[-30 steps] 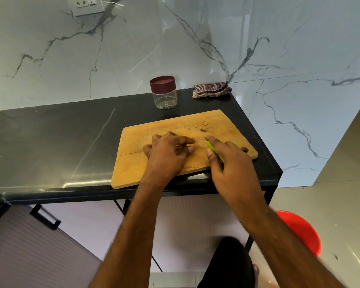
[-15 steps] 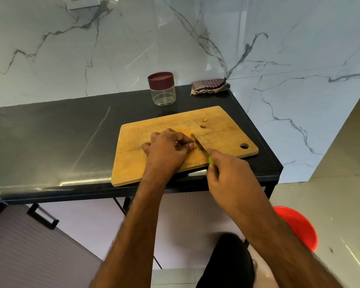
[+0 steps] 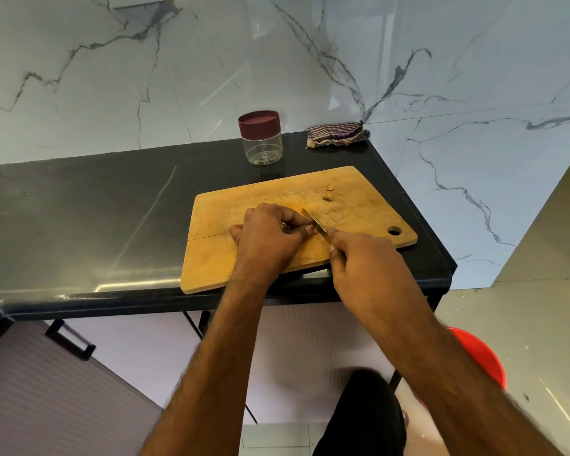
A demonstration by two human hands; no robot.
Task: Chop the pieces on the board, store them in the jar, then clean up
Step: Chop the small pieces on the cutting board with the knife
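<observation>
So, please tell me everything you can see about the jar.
The jar is small and round, with a clear body that looks like plastic or glass and a dark red lid, closed. It looks empty. It stands upright on the black counter, behind the cutting board and left of the folded cloth. Neither hand touches it.

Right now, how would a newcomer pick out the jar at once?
Find the black countertop against the marble wall. Behind the wooden cutting board stands the jar, left of a folded checked cloth. It alone is clear, with a maroon lid.
</observation>
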